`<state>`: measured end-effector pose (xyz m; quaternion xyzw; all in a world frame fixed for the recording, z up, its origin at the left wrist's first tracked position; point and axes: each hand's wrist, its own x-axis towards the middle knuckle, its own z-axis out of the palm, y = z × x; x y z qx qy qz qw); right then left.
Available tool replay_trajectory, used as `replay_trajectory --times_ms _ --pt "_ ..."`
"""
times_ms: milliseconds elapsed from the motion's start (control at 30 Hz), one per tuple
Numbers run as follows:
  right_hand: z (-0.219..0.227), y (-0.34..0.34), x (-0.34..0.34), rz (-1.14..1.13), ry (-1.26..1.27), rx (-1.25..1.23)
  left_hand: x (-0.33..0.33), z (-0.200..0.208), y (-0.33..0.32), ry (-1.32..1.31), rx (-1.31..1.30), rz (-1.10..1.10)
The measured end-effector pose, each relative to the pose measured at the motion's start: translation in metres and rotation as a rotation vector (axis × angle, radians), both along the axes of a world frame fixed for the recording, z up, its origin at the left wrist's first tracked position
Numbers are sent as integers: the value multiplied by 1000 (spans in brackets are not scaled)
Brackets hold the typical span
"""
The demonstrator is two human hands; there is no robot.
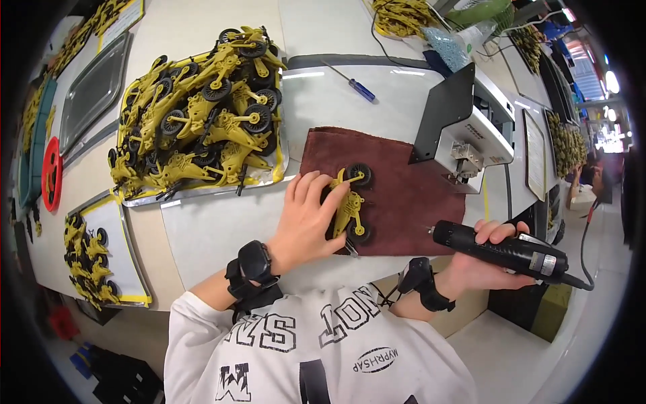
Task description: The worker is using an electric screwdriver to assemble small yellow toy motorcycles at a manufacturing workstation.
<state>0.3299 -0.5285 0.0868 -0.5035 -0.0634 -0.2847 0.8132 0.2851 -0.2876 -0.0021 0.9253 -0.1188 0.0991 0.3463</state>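
Note:
On a dark red cloth [397, 202] lies a yellow toy motorcycle [348, 210] with black wheels, on its side. Over its left edge curves my left hand [311, 210], the fingers and thumb gripping it. My right hand [491, 262] is wrapped round a black electric screwdriver [505, 251], held level above the cloth's lower right corner. Its bit points left toward the motorcycle and stays apart from it. A cord runs from the screwdriver's back end.
A tray [286, 168] heaped with yellow toy motorcycles stands at left, and a smaller tray [138, 269] holds several more. A screw feeder machine [464, 128] stands right of the cloth. A blue-handled screwdriver [362, 90] lies beyond it. A red disc [52, 174] is far left.

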Motion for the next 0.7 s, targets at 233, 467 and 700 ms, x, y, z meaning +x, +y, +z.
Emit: replay_trajectory --times_ms 233,467,700 --pt "-3 -16 3 -113 62 -18 5 4 14 115 62 -178" --pt "27 -21 53 -212 -106 -192 12 -5 13 58 55 -188" --pt "39 1 100 -372 -33 -359 11 -8 10 77 52 -186"
